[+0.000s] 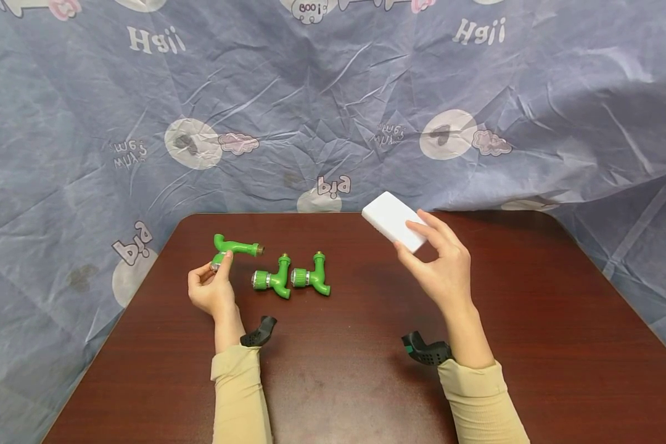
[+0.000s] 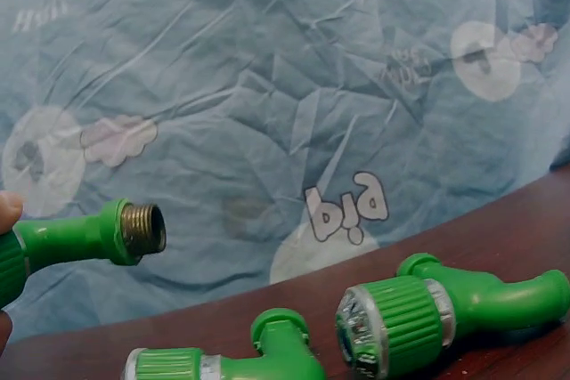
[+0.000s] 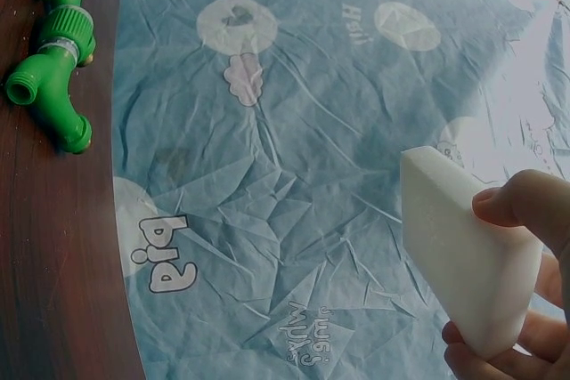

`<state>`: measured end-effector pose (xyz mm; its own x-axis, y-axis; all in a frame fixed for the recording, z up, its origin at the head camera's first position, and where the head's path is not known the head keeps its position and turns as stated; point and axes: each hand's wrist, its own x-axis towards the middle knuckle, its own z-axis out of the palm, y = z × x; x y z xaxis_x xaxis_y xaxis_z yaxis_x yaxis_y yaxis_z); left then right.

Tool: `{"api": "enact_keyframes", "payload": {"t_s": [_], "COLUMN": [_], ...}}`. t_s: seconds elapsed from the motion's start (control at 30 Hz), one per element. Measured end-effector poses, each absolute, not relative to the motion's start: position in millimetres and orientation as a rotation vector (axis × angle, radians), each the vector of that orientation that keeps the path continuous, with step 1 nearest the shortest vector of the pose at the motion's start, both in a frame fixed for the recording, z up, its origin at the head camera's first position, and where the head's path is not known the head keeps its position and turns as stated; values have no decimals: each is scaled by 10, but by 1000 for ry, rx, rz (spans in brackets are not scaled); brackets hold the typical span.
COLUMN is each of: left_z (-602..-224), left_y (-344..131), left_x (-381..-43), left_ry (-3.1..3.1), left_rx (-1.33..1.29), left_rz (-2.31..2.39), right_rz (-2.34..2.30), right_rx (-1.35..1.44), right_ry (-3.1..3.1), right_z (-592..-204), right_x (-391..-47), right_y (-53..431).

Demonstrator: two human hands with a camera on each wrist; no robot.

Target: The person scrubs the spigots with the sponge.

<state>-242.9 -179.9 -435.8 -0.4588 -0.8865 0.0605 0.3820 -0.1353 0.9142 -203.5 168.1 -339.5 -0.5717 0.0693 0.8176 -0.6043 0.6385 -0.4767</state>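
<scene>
My left hand (image 1: pixel 213 288) pinches a green faucet (image 1: pixel 238 246) by its ribbed knob, raised above the table's left side. The faucet's brass threaded end points right, as the left wrist view (image 2: pixel 142 229) also shows. My right hand (image 1: pixel 443 265) holds a white rectangular block (image 1: pixel 394 219) by its edges, up over the table's back right. In the right wrist view the block (image 3: pixel 459 246) sits between thumb and fingers. Two more green faucets, a left one (image 1: pixel 280 280) and a right one (image 1: pixel 317 277), lie side by side on the table, just right of my left hand.
The dark red-brown wooden table (image 1: pixel 355 357) fills the lower view. Behind it hangs a wrinkled blue-grey printed cloth (image 1: pixel 288 111), reaching the table's back edge. Black straps with mounts (image 1: pixel 259 333) are on both wrists.
</scene>
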Motion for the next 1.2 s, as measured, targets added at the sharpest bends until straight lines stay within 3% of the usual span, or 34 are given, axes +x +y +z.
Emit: {"api": "enact_keyframes", "payload": {"t_s": [0.7, 1.2], "left_z": [-4584, -4581], "left_y": [-1906, -1969], "left_x": [-2474, -2499], "left_ry": [-1488, -1589], "left_rx": [1085, 1145], "left_rz": [-1433, -1407], "right_rz": [988, 986], "right_rx": [430, 440], "right_ry": [-1997, -1997], "right_z": [-3402, -3405], "right_x": [-2020, -2036], "right_y": [1655, 1661]}}
